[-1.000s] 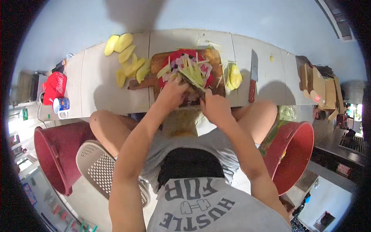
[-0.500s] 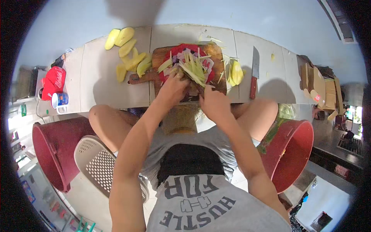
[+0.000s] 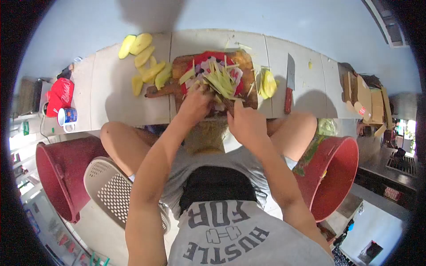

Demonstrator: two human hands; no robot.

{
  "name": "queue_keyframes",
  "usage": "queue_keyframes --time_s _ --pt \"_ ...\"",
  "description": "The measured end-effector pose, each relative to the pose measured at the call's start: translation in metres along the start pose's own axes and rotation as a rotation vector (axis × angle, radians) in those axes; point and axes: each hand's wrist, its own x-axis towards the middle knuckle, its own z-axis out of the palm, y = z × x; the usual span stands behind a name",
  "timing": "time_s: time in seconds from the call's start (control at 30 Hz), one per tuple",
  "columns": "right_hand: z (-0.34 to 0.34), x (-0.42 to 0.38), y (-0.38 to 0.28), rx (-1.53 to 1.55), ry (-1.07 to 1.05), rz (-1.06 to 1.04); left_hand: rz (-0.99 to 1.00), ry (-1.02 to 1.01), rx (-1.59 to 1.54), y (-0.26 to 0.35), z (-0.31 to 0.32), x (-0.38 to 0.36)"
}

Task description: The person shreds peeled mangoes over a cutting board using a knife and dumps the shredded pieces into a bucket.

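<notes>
A heap of thin pale green strips (image 3: 220,80) lies on a red and white patterned cloth or plate (image 3: 237,80) over a wooden cutting board (image 3: 179,68). At the heap's lower left is my left hand (image 3: 198,101), its fingers bent against something I cannot make out. My right hand (image 3: 243,119) is closed on a dark, narrow tool (image 3: 228,104), perhaps a knife, whose tip end points into the strips. Peeled yellow-green pieces (image 3: 153,71) lie left of the board, and more pieces (image 3: 268,83) lie on its right.
A knife with a red handle (image 3: 289,98) rests on the tiled counter (image 3: 306,80). At the left are a mug (image 3: 67,115) and a red cloth item (image 3: 61,95). Below stand two red bins (image 3: 66,173) (image 3: 335,177) and a beige perforated basket (image 3: 111,186). Cardboard (image 3: 375,104) is at the right.
The whole view has shifted slightly. My right hand and the dark tool have changed angle a little beside the strips. My left hand stays at the heap's lower left.
</notes>
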Motion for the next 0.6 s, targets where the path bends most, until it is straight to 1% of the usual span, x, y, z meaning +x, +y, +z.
queue_keyframes --time_s 0.03,0.07,0.1,0.13,0.17,0.23,0.37,0.43,0.47,0.5,0.57,0.6 --pt "0.014 -0.003 0.002 0.0 -0.014 0.01 -0.035 0.005 0.007 0.003 0.005 -0.006" --pt "0.033 0.002 0.009 -0.013 0.012 -0.003 -0.029 0.009 0.004 0.005 0.006 -0.007" --pt "0.032 0.01 0.007 -0.029 0.05 -0.023 0.024 0.04 0.057 0.006 0.004 -0.004" --pt "0.031 0.012 0.006 -0.019 0.032 -0.022 0.07 0.071 0.115 0.004 0.002 -0.001" --pt "0.031 0.01 0.007 -0.014 0.03 -0.025 0.067 0.067 0.119 0.004 0.001 -0.004" --pt "0.008 0.003 -0.001 0.003 0.045 -0.044 -0.086 -0.041 0.017 0.006 0.001 -0.005" --pt "0.025 0.005 0.002 -0.003 0.018 0.008 -0.036 0.024 0.026 0.011 0.0 -0.008" --pt "0.026 0.014 0.002 -0.022 -0.089 0.058 -0.014 0.014 0.094 0.003 0.002 -0.004" --pt "0.029 0.012 0.003 -0.005 -0.049 0.017 -0.017 -0.001 0.089 0.002 0.005 -0.012" --pt "0.032 0.003 0.003 0.005 -0.063 0.035 -0.028 0.005 0.051 0.01 -0.001 -0.013" --pt "0.029 0.014 0.007 -0.027 -0.044 0.009 -0.023 0.051 0.034 0.008 -0.007 0.001" --pt "0.027 0.013 0.008 -0.038 -0.059 0.019 -0.058 0.067 -0.017 0.01 -0.006 -0.003"
